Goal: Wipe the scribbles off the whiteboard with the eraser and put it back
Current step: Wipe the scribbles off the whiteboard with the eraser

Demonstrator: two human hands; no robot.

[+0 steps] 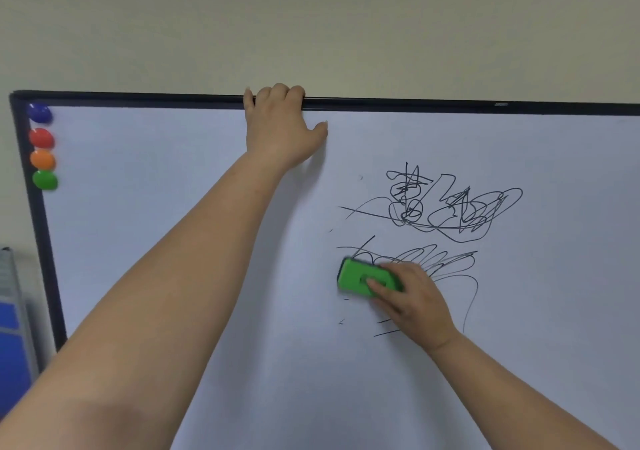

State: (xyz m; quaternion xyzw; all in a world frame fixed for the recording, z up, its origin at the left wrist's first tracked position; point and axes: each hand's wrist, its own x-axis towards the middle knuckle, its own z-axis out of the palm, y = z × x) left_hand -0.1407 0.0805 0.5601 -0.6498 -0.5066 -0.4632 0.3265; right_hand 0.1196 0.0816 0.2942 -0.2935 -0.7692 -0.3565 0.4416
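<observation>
A whiteboard with a dark frame fills the view. Black scribbles cover its right middle, in an upper tangle and a lower band of loops. My right hand presses a green eraser flat against the board at the left end of the lower loops, with fingers in its grip slot. A few short black strokes lie just below the eraser. My left hand reaches up, and its fingers hook over the top frame of the board.
Several oval magnets run down the top left corner of the board: blue, red, orange and green. A blue and grey object stands beyond the board's left edge. A plain wall rises above the frame.
</observation>
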